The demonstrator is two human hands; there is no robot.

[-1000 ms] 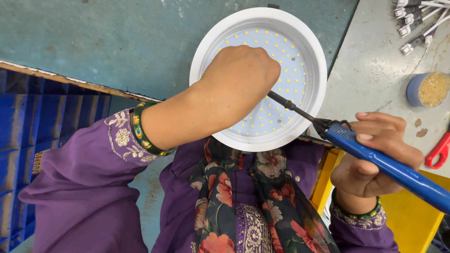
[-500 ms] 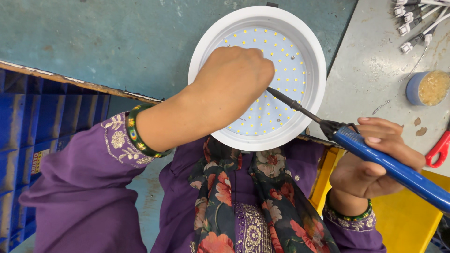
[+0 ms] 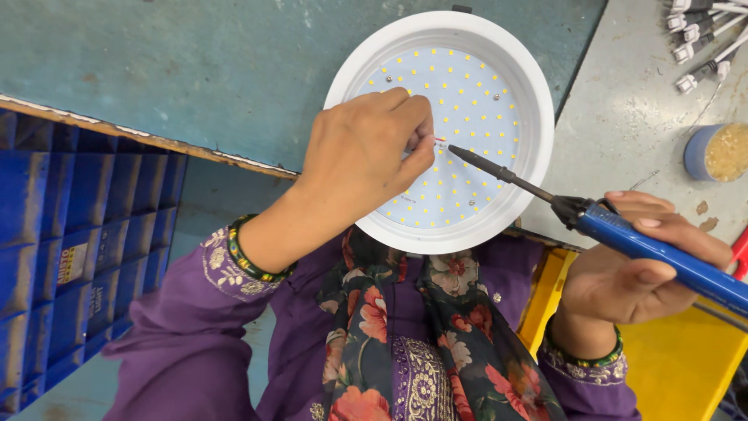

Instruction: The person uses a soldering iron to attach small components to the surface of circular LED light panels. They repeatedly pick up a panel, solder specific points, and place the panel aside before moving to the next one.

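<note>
We work over a blue-green tabletop [image 3: 195, 70], with a blue crate [image 3: 78, 257] at our left and a yellow bin [image 3: 686, 366] under our right arm. The round white lamp [image 3: 444, 125] lies flat on the tabletop near its front edge, its board of small yellow dots facing up.

Our left hand [image 3: 362, 156] has slid left and off the middle of the board since a second ago, so more of the dots now show; its fingertips are pinched on something small at the board, too small to tell. Our right hand [image 3: 639, 265] is clenched around the blue handle of the soldering iron [image 3: 623, 230], which has swung in so its dark tip sits right at those pinched fingertips. We judge that the joint is now exposed and the tip is on the spot.

A small blue cup [image 3: 713, 152] and some white plugs [image 3: 701, 35] lie at the far right.
</note>
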